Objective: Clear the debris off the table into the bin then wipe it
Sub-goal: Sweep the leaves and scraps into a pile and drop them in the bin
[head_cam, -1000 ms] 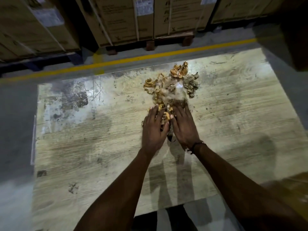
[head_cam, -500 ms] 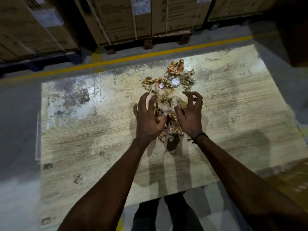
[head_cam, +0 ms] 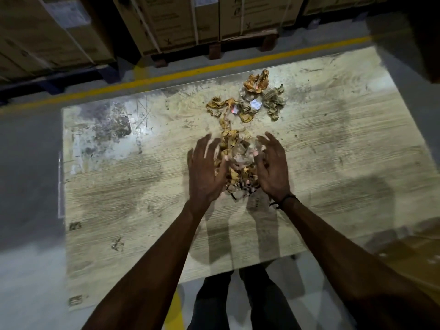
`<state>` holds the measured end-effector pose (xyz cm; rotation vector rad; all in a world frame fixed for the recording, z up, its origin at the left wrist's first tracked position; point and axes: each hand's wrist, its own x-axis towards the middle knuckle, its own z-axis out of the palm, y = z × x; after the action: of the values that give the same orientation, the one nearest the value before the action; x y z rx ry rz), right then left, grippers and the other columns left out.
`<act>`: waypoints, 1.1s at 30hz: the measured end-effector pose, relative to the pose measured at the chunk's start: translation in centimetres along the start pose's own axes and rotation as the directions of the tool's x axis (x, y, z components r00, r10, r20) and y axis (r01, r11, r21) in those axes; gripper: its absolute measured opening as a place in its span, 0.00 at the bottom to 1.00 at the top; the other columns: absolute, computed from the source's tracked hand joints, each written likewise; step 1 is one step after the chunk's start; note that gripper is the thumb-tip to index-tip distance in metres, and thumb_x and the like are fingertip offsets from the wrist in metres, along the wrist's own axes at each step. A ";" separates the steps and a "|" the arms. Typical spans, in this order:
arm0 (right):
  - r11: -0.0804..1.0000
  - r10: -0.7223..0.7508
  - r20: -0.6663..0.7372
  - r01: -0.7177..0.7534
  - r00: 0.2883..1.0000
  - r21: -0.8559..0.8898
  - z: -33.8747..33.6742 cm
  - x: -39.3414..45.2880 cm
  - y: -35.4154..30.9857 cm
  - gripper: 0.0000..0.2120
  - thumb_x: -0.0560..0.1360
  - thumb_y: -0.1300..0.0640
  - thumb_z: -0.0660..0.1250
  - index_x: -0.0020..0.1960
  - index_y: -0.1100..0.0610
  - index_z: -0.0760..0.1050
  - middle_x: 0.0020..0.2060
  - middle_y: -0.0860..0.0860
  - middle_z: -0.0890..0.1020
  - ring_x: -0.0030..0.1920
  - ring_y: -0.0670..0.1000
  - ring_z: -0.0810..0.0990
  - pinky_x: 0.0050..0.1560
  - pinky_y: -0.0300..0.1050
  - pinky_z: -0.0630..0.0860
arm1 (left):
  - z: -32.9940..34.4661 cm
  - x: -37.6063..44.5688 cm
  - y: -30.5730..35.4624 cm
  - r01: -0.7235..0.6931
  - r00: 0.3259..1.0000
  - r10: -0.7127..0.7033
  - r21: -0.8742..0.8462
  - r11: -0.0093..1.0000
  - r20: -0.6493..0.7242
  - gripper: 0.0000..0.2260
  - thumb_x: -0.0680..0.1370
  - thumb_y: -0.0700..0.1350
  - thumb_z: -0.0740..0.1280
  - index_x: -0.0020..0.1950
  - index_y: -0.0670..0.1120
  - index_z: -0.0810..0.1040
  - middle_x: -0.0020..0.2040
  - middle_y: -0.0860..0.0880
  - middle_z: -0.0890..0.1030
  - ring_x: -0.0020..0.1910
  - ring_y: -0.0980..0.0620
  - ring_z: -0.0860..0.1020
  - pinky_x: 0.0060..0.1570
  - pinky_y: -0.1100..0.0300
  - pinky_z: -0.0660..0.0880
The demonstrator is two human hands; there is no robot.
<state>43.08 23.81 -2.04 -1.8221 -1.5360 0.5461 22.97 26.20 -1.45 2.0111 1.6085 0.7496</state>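
Underneath, scuffed wooden table [head_cam: 133, 186], stacked cartons [head_cam: 181, 20] beyond

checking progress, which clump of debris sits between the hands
The near clump, cupped between the left hand and right hand. The far clump lies untouched toward the table's back edge.

My left hand [head_cam: 205, 173] shows blurred fingertips, so I cannot tell how far they curl. The scraps [head_cam: 240, 160] between it and my right hand [head_cam: 271, 171] are partly hidden behind both palms. Beyond my hands, the cardboard boxes [head_cam: 181, 20] are cut off by the top edge.
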 end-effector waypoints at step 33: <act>0.579 0.399 0.112 -0.345 0.910 0.739 4.1 1.9 -6.3 0.13 0.85 0.56 0.65 0.68 0.57 0.78 0.60 0.51 0.85 0.59 0.44 0.84 0.55 0.36 0.78 | 4.9 2.1 5.9 0.317 0.778 -0.618 -0.922 0.224 0.117 0.11 0.85 0.47 0.67 0.59 0.42 0.85 0.57 0.48 0.87 0.61 0.50 0.83 0.64 0.53 0.78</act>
<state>36.29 27.02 -0.08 -1.4422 -0.6600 1.1190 30.85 26.96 -0.97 0.5235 1.2997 1.3095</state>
